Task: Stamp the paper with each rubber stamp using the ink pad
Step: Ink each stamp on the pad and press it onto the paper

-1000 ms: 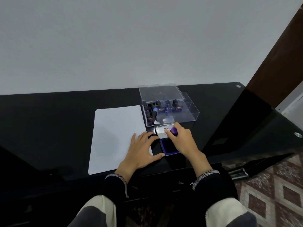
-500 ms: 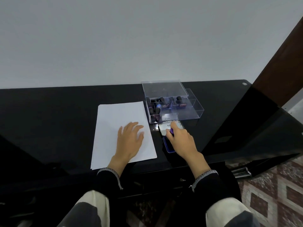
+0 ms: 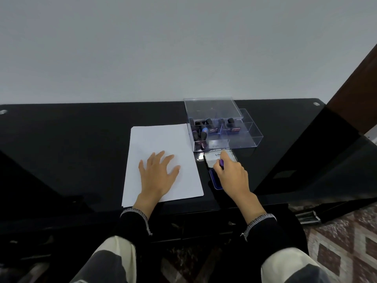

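Note:
A blank white paper (image 3: pixel 161 144) lies on the black glass table (image 3: pixel 71 139). My left hand (image 3: pixel 158 176) rests flat on its lower half, fingers spread. To the right of the paper sits the ink pad (image 3: pixel 214 181), its blue pad exposed and its white lid (image 3: pixel 214 159) folded back. My right hand (image 3: pixel 230 176) is over the pad, closed around a purple-handled rubber stamp (image 3: pixel 221 162); only the handle tip shows. Behind the pad stands a clear plastic box (image 3: pixel 242 139) holding several more black-handled stamps (image 3: pixel 201 131).
The box's clear lid (image 3: pixel 212 108) rests on its back half. The table's front edge runs just below my wrists. A dark wooden door frame (image 3: pixel 355 82) rises at the right, and patterned floor tiles (image 3: pixel 342 248) show at the lower right.
My left hand slid from beside the ink pad onto the paper and now lies flat there. My right hand has stayed over the ink pad with the stamp.

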### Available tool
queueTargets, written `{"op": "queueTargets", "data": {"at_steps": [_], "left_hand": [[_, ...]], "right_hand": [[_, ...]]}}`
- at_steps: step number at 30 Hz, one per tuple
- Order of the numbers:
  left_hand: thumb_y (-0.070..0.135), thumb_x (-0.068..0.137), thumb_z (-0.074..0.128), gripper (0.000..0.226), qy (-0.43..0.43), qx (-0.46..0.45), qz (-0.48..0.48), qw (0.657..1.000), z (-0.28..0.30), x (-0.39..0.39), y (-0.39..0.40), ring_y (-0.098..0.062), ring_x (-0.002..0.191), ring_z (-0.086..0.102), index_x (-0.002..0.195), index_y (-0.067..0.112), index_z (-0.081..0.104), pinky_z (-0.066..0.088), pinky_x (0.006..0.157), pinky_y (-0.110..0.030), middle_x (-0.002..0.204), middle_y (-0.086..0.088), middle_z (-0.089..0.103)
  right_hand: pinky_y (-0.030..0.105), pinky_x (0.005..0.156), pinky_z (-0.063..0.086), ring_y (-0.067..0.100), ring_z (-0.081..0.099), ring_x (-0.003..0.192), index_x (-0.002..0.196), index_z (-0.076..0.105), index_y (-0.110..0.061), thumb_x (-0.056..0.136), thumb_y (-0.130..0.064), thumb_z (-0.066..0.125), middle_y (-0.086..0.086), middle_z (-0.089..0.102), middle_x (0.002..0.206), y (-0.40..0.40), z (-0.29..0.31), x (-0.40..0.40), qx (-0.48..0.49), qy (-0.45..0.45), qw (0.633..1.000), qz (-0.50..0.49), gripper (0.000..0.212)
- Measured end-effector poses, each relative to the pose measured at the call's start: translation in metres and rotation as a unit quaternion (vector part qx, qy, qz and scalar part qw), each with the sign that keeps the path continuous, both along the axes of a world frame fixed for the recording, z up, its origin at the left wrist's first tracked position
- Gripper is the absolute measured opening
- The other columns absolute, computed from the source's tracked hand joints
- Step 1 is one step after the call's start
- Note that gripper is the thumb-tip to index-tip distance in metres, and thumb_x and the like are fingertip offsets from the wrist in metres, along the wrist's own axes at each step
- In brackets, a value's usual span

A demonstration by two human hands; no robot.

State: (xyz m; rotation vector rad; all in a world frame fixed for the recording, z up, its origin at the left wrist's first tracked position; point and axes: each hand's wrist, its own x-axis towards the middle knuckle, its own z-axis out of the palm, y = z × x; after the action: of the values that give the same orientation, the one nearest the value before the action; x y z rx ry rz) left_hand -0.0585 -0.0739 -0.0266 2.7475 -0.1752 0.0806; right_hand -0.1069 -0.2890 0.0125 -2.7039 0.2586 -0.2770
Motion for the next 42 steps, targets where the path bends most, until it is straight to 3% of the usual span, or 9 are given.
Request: {"op": "queueTargets", "data": {"at_steps": [3, 6, 11, 18, 25, 35, 42], "left_hand": [[0.061, 0.093, 0.040, 0.051, -0.015, -0.012, 0.021, 1.000, 0.001, 0.004, 0.006, -0.016, 0.144, 0.021, 0.138, 0.038, 0.046, 0.006, 0.116, -0.049, 0.153, 0.007, 0.034], [0.050, 0.097, 0.042, 0.044, -0.045, -0.043, 0.093, 0.994, 0.003, 0.010, 0.019, -0.019, 0.141, 0.027, 0.135, 0.030, 0.052, 0.010, 0.116, -0.051, 0.150, 0.002, 0.040], [0.037, 0.099, 0.040, 0.044, -0.015, -0.039, 0.183, 0.982, 0.000, 0.017, 0.049, -0.028, 0.148, 0.012, 0.140, 0.022, 0.047, 0.005, 0.117, -0.057, 0.154, -0.005, 0.033], [0.049, 0.099, 0.033, 0.057, 0.010, -0.018, 0.163, 0.986, -0.002, 0.012, 0.046, -0.031, 0.149, 0.003, 0.148, 0.020, 0.032, -0.003, 0.117, -0.054, 0.160, -0.009, 0.018], [0.050, 0.099, 0.030, 0.060, 0.011, -0.003, 0.157, 0.987, -0.003, 0.010, 0.044, -0.032, 0.149, 0.002, 0.149, 0.019, 0.029, -0.002, 0.118, -0.054, 0.160, -0.010, 0.016], [0.050, 0.099, 0.031, 0.060, 0.007, 0.005, 0.160, 0.987, -0.004, 0.009, 0.044, -0.033, 0.148, 0.005, 0.149, 0.018, 0.030, 0.000, 0.118, -0.054, 0.160, -0.011, 0.018], [0.050, 0.099, 0.030, 0.060, 0.010, 0.011, 0.160, 0.987, -0.005, 0.010, 0.043, -0.033, 0.149, 0.004, 0.150, 0.018, 0.029, 0.000, 0.118, -0.054, 0.160, -0.011, 0.017]], "right_hand": [[0.034, 0.057, 0.035, 0.032, 0.050, 0.062, 0.083, 0.034, -0.017, 0.095, -0.022, 0.041, 0.004, 0.049, 0.063, 0.001, 0.000, 0.003, -0.002, 0.002, 1.000, -0.003, 0.015], [0.035, 0.057, 0.038, 0.032, 0.052, 0.060, 0.083, 0.035, -0.016, 0.095, -0.022, 0.042, 0.004, 0.050, 0.062, 0.002, -0.002, 0.001, -0.011, -0.009, 1.000, -0.006, 0.015], [0.032, 0.053, 0.033, 0.027, 0.046, 0.052, 0.081, 0.035, -0.015, 0.096, -0.020, 0.045, -0.001, 0.042, 0.054, 0.002, -0.006, -0.001, -0.026, -0.029, 0.999, -0.011, 0.018], [0.037, 0.060, 0.044, 0.029, 0.055, 0.063, 0.086, 0.040, -0.014, 0.094, -0.019, 0.043, 0.007, 0.057, 0.068, 0.000, 0.002, 0.010, -0.039, 0.009, 0.999, 0.013, 0.010], [0.034, 0.051, 0.038, 0.026, 0.049, 0.052, 0.083, 0.036, -0.016, 0.097, -0.022, 0.046, 0.004, 0.049, 0.058, 0.005, -0.008, -0.003, -0.049, -0.024, 0.998, -0.020, 0.017], [0.034, 0.062, 0.036, 0.025, 0.045, 0.065, 0.084, 0.038, -0.015, 0.094, -0.020, 0.041, -0.001, 0.044, 0.065, 0.002, 0.011, 0.018, -0.036, 0.055, 0.998, 0.012, 0.012], [0.032, 0.053, 0.036, 0.026, 0.049, 0.056, 0.086, 0.035, -0.018, 0.098, -0.024, 0.043, 0.004, 0.051, 0.063, 0.007, -0.005, -0.003, -0.057, 0.005, 0.998, -0.027, 0.015]]}}
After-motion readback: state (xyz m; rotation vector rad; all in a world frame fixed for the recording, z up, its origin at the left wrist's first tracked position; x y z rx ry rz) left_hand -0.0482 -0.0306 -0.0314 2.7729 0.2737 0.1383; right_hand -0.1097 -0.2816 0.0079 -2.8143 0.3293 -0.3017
